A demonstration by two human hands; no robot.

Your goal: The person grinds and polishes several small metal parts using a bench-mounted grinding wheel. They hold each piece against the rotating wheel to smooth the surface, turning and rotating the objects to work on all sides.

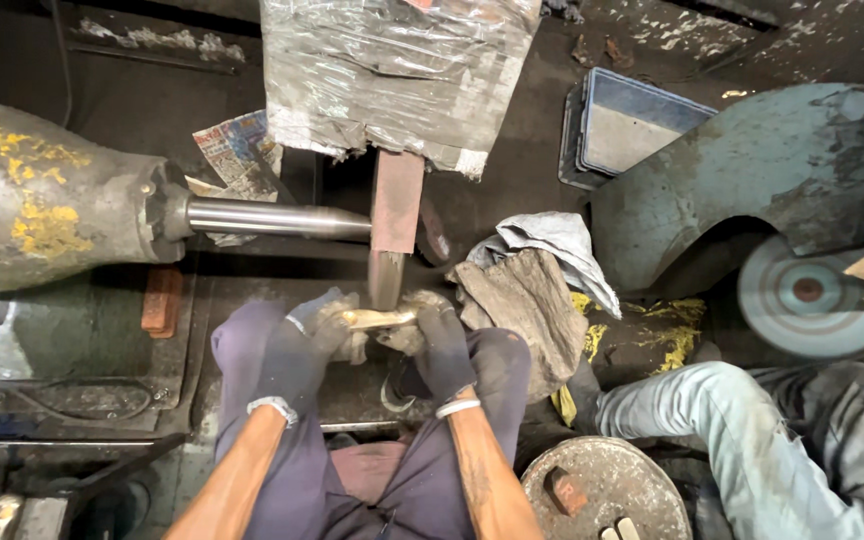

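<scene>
Head view: gloved left hand (302, 335) and gloved right hand (434, 335) were both closed around a small brass piece (377, 319), held between them against the polishing wheel (389, 240) just beyond the fingertips. Left of the left hand ran a steel spindle (272, 218) from the motor housing (42, 195). Crumpled rags (527, 295) lay just right of the right hand. Farther right, a blue tray (632, 130) showed a bare floor; another person's trouser leg (742, 440) lay near.

Place: metal-polishing workshop | 9 o'clock: grimy motor housing (42, 195) with steel spindle (272, 218) | centre: buffing wheel (392, 225) under plastic-wrapped guard (392, 75) | 3 o'clock: second wheel (807, 295) beneath teal metal hood (752, 170) | floor: dark, soiled rags (532, 295), yellow compound dust (667, 335)
</scene>
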